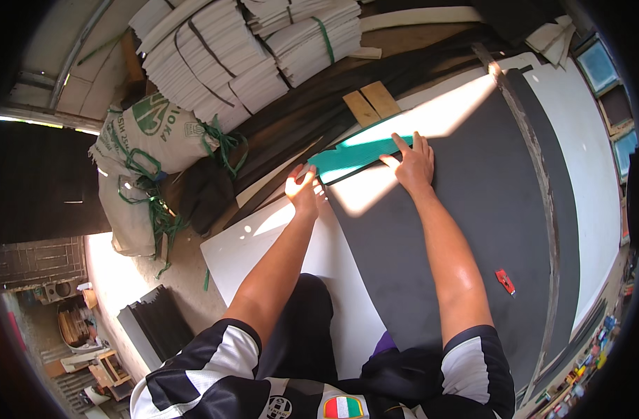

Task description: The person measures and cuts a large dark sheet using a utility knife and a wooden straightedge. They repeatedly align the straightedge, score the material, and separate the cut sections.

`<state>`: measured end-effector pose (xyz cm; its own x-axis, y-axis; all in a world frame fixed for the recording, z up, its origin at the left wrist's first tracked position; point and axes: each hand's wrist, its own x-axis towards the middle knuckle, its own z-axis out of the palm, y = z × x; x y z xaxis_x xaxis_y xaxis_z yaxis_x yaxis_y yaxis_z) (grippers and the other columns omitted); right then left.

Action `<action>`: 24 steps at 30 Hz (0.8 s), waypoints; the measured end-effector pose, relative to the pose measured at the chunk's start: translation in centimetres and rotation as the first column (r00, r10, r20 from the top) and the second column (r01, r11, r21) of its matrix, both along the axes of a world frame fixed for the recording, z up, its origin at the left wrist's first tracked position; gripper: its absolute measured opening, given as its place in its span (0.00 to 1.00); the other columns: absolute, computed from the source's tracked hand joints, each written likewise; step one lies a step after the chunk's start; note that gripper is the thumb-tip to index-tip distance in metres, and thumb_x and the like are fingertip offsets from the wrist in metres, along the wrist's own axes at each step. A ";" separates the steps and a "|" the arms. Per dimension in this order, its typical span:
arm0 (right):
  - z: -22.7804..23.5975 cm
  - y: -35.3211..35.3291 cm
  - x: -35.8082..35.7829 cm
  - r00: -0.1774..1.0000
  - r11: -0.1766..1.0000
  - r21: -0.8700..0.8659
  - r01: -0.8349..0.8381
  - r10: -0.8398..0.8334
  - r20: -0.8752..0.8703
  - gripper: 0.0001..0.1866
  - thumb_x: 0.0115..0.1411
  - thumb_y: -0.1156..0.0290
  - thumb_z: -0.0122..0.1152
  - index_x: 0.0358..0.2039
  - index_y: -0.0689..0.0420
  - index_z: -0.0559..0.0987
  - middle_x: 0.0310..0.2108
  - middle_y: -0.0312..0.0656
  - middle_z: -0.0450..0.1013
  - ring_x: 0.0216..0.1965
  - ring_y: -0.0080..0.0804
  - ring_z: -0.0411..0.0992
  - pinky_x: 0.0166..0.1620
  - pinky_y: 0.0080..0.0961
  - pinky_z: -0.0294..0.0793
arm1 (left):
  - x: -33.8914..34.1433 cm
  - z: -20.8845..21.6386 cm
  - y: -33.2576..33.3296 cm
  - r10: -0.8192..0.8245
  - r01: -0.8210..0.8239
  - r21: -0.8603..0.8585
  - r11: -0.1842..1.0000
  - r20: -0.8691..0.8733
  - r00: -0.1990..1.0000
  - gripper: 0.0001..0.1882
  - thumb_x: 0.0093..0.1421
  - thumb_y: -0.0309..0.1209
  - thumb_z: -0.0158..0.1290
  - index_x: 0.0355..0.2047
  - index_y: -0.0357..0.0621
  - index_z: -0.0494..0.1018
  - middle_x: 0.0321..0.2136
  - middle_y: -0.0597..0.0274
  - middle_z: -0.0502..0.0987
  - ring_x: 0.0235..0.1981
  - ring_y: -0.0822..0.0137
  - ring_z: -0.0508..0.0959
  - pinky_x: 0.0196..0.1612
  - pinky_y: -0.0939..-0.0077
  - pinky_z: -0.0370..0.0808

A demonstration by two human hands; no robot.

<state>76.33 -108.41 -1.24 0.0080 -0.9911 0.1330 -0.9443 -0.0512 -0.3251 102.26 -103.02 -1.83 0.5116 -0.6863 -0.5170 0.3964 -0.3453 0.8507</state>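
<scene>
Curling left hand (304, 192) half-closed, leaving its grip unclear, at left end of green strip (361, 155); lying near far edge of dark sheet (466, 209), pointing its long axis rightward and slightly away; resting right hand (415, 167), fingers-spread, over that strip's right end.

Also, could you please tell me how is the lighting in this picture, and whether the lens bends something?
Head view: strong sunlight bleaches a patch of the black sheet and brightens part of the green piece; head view: the long strip at right looks bowed, probably from the fisheye; head view: the corners fall to black.
</scene>
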 end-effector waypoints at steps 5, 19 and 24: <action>0.3 -0.3 1.3 1.000 1.000 -0.004 0.011 -0.011 0.003 0.34 0.57 0.42 0.72 0.63 0.38 0.79 0.66 0.53 0.65 0.69 0.49 0.60 0.68 0.50 0.61 | 3.3 -3.7 -0.8 -0.078 0.071 -0.041 0.997 -0.238 0.968 0.21 0.74 0.48 0.53 0.52 0.42 0.76 0.23 0.68 0.70 0.19 0.75 0.67 0.22 0.75 0.67; 0.2 -0.7 1.4 1.000 1.000 0.011 0.027 -0.027 -0.016 0.35 0.56 0.41 0.71 0.63 0.38 0.79 0.66 0.54 0.67 0.67 0.49 0.62 0.64 0.47 0.64 | 3.5 -4.2 -2.6 0.033 0.008 0.095 0.995 -0.421 0.906 0.16 0.69 0.49 0.61 0.35 0.51 0.77 0.24 0.70 0.76 0.20 0.72 0.71 0.23 0.72 0.68; 0.8 -0.6 1.7 0.998 0.994 0.091 0.057 -0.057 -0.008 0.34 0.57 0.41 0.70 0.63 0.38 0.79 0.67 0.51 0.65 0.69 0.49 0.59 0.68 0.52 0.62 | 3.8 -4.1 -3.1 0.041 0.003 0.096 0.995 -0.456 0.889 0.16 0.70 0.48 0.59 0.32 0.52 0.78 0.23 0.72 0.77 0.18 0.72 0.73 0.22 0.75 0.69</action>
